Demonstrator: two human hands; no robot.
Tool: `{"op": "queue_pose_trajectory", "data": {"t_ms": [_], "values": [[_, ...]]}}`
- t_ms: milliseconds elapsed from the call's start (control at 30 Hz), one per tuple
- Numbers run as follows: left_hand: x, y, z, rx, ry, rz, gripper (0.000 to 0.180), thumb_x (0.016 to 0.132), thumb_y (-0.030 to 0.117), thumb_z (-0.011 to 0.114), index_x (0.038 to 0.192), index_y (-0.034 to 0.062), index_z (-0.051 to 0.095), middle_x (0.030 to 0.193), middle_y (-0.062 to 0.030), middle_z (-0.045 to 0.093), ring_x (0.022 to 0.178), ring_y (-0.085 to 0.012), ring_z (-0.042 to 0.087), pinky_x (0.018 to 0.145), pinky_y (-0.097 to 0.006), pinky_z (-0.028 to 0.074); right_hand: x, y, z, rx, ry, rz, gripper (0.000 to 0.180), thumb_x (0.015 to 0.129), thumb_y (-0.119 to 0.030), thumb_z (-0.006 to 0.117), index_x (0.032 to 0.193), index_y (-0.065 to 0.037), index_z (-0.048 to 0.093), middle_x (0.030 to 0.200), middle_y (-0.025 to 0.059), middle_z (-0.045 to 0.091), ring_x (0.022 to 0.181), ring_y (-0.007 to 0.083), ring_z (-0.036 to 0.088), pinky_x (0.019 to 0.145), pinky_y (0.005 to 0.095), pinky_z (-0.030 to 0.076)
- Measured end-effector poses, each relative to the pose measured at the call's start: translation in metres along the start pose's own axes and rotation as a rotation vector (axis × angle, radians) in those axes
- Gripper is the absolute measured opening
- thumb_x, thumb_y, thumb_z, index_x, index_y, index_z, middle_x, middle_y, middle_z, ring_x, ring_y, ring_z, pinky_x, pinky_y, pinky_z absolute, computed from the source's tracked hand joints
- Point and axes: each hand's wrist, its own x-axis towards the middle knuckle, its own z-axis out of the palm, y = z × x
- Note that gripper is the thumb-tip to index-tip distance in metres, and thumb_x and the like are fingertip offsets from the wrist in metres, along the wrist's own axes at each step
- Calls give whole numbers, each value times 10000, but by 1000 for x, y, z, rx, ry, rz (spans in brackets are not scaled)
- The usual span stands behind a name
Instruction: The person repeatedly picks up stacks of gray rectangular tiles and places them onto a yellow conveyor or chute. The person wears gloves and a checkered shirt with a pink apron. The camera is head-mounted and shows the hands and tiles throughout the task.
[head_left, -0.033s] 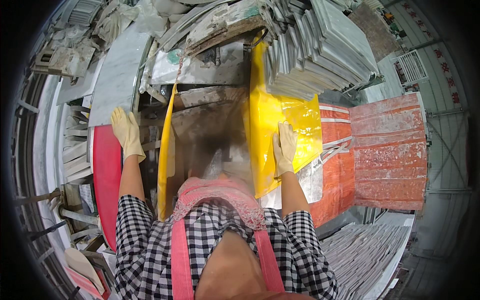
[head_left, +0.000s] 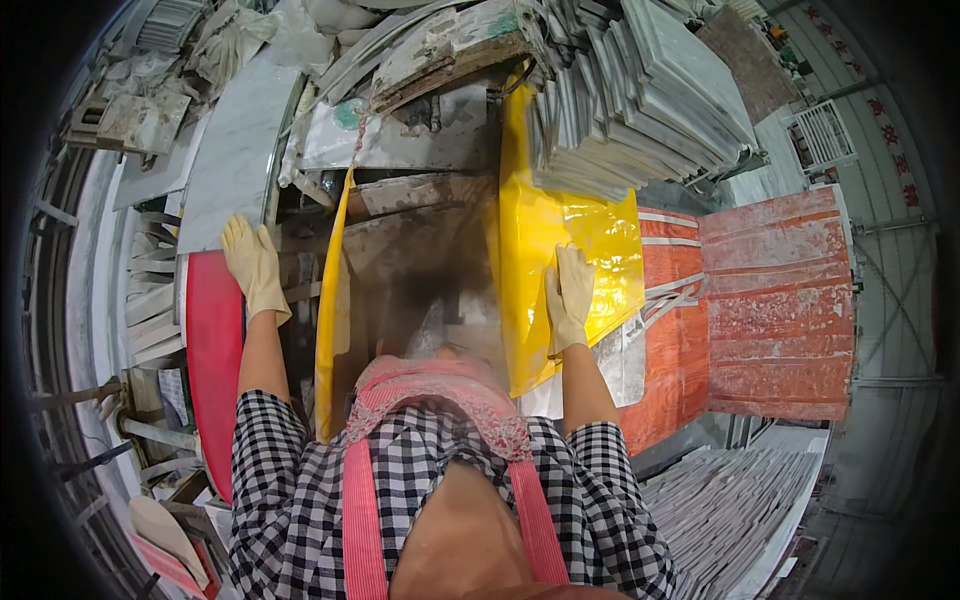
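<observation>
**Nothing clearly moved since the earlier frame**

My gloved left hand (head_left: 254,266) lies outstretched where the grey slab (head_left: 238,145) meets the red panel (head_left: 213,345); well apart, my right hand (head_left: 572,295) rests on the yellow sheet (head_left: 613,245); neither grips. I'd judge light, even palm pressure best, fingertips clear of the slab's edge. Beyond the sheet, pale slabs (head_left: 640,100) stand stacked.

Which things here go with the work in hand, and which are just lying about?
Likely in use:
- grey slab, left hand at its near end
- yellow sheet, right hand on it
- red sheet, beside the left hand

Apparently lying about:
- upper slab stack
- lower slab stack
- white grille
</observation>
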Motion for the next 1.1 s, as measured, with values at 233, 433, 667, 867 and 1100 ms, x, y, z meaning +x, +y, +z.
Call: {"op": "queue_pose_trajectory", "data": {"t_ms": [233,433,667,867,1100], "values": [[0,0,1,16,11,0,533,1026,297,530,1381,-100,560,1438,-283,566,1374,-416,495,1210,-462,325,8,-8,-10,-29,20,-20,469,957,-194,610,1397,-54,527,1486,177,505,1392,363,425,1172,555,299],[-1,0,0,20,14,9,546,1028,306,523,1387,-105,552,1433,-291,567,1370,-417,500,1210,-463,322,11,-12,-17,21,-76,28,430,954,-183,614,1356,-51,542,1440,182,519,1343,375,454,1158,555,315],[0,2,-4,48,10,15,549,1030,310,522,1387,-105,553,1425,-292,572,1367,-415,505,1210,-463,323,6,-7,-9,25,-48,33,453,961,-187,611,1389,-63,531,1461,169,519,1363,371,446,1165,569,313],[1,2,-5,51,-7,11,544,1030,301,520,1384,-110,556,1421,-292,575,1360,-414,509,1206,-466,329,4,-6,-8,-19,-14,20,473,960,-182,614,1411,-71,526,1481,171,512,1392,360,432,1182,557,289],[1,5,-11,23,-29,9,542,1035,304,506,1374,-114,565,1428,-291,571,1363,-411,508,1205,-458,330,-1,-3,-4,39,31,14,482,973,-200,605,1433,-81,525,1515,174,508,1430,359,410,1196,559,275]]}}
